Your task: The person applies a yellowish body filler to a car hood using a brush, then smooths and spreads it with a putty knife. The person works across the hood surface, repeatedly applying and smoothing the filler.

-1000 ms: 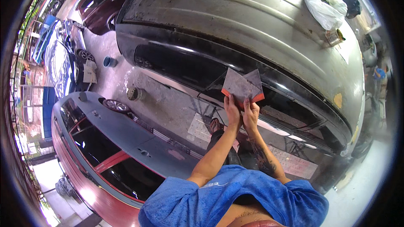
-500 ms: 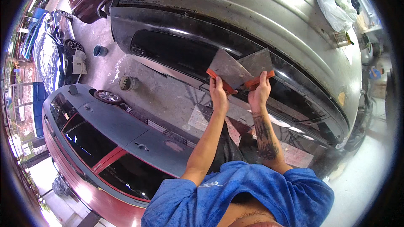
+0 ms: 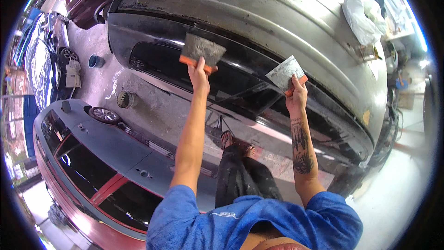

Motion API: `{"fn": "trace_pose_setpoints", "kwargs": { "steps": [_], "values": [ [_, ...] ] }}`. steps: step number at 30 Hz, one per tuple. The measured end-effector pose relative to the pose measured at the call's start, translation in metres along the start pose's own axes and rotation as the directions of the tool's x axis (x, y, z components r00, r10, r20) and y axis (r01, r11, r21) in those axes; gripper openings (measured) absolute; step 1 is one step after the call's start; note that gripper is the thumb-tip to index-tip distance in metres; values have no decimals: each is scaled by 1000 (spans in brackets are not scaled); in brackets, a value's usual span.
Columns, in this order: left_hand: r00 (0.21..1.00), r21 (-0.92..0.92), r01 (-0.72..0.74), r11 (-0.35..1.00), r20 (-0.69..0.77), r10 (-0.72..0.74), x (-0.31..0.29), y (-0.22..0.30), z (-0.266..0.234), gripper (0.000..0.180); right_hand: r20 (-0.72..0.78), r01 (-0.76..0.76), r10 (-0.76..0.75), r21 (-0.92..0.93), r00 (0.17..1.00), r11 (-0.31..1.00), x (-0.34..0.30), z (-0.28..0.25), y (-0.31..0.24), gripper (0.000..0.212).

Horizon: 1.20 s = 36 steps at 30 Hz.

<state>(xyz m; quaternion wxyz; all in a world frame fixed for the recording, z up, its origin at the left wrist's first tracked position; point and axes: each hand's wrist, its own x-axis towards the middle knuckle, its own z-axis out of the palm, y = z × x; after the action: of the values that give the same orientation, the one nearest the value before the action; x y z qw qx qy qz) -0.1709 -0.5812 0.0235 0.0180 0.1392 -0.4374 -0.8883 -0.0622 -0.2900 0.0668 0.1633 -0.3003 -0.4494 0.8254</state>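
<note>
My left hand is closed on the orange edge of a wide putty knife, whose flat grey blade is smeared and points away from me. A second putty knife, with a brighter metal blade and an orange edge, is gripped in my right hand. The two blades are apart, both held up in front of the side of a dark van. Whether the left blade touches the van, I cannot tell. Beyond them spreads the van's ribbed, bare grey roof.
Behind my left arm stands a grey-primed red car. On the floor between the vehicles are a blue bucket and a stained bucket. A white plastic bag and an open tin rest on the roof's right side.
My hands have moved apart: the left one went left and farther out, the right one slightly right. The two blades, crossed before, are now separate. Both putty knives stay in hand.
</note>
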Motion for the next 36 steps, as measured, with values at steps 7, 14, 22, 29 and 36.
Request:
{"fn": "trace_pose_setpoints", "kwargs": {
  "steps": [7,14,22,29,36],
  "values": [
    [758,408,-523,749,-179,627,199,21,2,35,123,72,-53,-156,991,985,46,58,8,19],
    [655,673,-506,540,-108,748,291,40,-45,39,440,454,-247,-464,863,760,195,182,21,40],
    [549,774,-494,396,-76,833,293,42,-42,38,591,591,-123,-722,797,361,371,365,83,26],
    [740,668,-345,659,-238,629,285,42,-37,27,885,836,59,-457,462,303,389,501,142,23],
    [633,911,-260,320,-89,769,291,38,-41,31,831,769,28,-527,556,362,459,548,126,36]
  ]
}}
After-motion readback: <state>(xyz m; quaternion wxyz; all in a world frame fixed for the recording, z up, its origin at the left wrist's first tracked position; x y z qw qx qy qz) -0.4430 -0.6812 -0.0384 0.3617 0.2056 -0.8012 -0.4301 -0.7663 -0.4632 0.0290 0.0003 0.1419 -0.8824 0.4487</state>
